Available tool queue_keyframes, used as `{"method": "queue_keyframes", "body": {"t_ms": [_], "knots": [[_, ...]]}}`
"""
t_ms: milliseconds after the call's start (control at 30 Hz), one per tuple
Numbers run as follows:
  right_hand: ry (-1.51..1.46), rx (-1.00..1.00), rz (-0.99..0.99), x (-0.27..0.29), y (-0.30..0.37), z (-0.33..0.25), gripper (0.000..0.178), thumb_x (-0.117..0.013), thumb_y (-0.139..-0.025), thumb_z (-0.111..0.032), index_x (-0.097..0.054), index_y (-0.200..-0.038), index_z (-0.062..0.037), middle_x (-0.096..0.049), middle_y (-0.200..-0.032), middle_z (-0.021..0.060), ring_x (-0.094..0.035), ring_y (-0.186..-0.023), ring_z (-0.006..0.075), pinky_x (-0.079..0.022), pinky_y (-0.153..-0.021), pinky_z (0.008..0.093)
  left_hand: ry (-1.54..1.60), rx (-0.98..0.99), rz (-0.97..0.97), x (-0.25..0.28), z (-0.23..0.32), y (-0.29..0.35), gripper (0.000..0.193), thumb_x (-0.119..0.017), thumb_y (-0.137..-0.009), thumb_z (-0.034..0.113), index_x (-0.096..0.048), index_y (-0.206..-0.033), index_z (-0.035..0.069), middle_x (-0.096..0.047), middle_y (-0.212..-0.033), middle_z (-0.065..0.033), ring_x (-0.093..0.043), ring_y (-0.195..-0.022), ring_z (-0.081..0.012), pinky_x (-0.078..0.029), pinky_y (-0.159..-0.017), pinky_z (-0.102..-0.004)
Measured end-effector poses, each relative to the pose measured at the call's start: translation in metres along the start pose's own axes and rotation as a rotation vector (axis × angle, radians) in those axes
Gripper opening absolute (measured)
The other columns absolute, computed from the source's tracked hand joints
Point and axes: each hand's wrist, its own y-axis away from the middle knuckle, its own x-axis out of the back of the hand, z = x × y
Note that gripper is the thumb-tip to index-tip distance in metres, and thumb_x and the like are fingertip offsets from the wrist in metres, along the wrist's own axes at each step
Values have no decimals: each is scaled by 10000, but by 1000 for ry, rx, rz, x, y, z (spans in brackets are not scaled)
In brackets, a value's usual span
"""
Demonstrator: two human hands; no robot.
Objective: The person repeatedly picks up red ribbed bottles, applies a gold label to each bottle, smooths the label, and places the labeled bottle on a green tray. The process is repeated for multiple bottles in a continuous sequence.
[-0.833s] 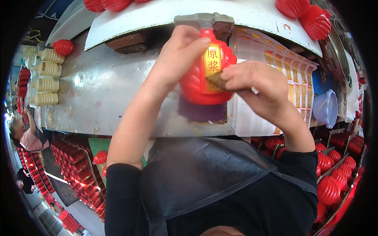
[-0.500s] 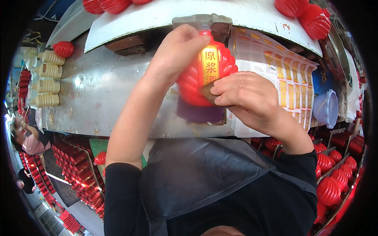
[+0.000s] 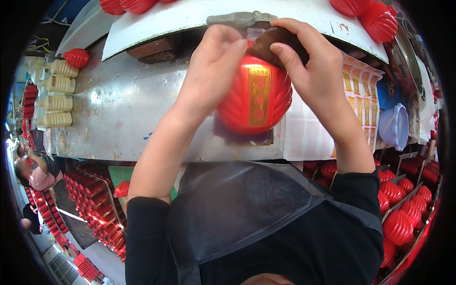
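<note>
A ribbed red bottle with a clear neck stands or leans on the metal worktable, a gold-and-red label facing me. My left hand closes round its upper left side, just below the neck. In my right hand is a flat, dark brown, stiff-looking piece, pinched between thumb and fingers. Its lower edge lies at the bottle's shoulder, beside the neck; I cannot tell whether they touch. Part of a purple pad shows under the bottle.
Sheets of gold labels lie right of the bottle, near a pale blue bucket. Cream bottles line the left end of the metal table. Across the far side runs a white board. Racks of red bottles stand nearby; a person is at far left.
The bottle has turned, so a different label faces me. My right hand has moved up with the brown piece, from the label's lower end to beside the neck.
</note>
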Motion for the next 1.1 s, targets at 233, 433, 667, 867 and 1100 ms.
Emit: {"method": "queue_keyframes", "body": {"t_ms": [233,433,667,867,1100], "knots": [[-66,274,-169,16,3,-36,324,-811,-846,24,-731,-1156,-25,-759,-1017,138,-761,-831,238,-601,-708,323,114,15,35,-2,0,3,166,-532,-1132,166,-528,-1229,32,-636,-1069,-29,-599,-966,-70,-525,-878,-255],[60,226,-15,5,-18,-17,310,-781,-840,-40,-699,-1138,-59,-723,-967,124,-731,-835,342,-596,-713,402,55,-47,48,-3,-1,11,154,-511,-1134,140,-533,-1245,36,-601,-1101,-16,-555,-985,-59,-502,-899,-244],[-36,172,-172,17,-13,-23,344,-794,-861,1,-727,-1196,-35,-749,-1022,143,-745,-917,317,-598,-802,361,-42,-97,102,-1,-3,14,228,-546,-1089,164,-559,-1236,-9,-728,-1108,-138,-657,-1025,-167,-532,-931,-328],[92,178,-146,14,-9,-24,350,-796,-865,-14,-721,-1207,-27,-751,-1046,151,-742,-931,326,-595,-811,366,79,-85,38,-2,-3,20,156,-516,-1135,152,-518,-1249,45,-662,-1161,-52,-584,-1066,-80,-490,-964,-258],[142,232,-85,17,2,-25,349,-801,-874,-18,-731,-1216,-37,-758,-1075,156,-748,-934,310,-603,-822,376,44,-186,7,-5,-2,31,186,-546,-1109,137,-516,-1261,35,-655,-1192,-56,-590,-1127,-102,-482,-1015,-277]]}}
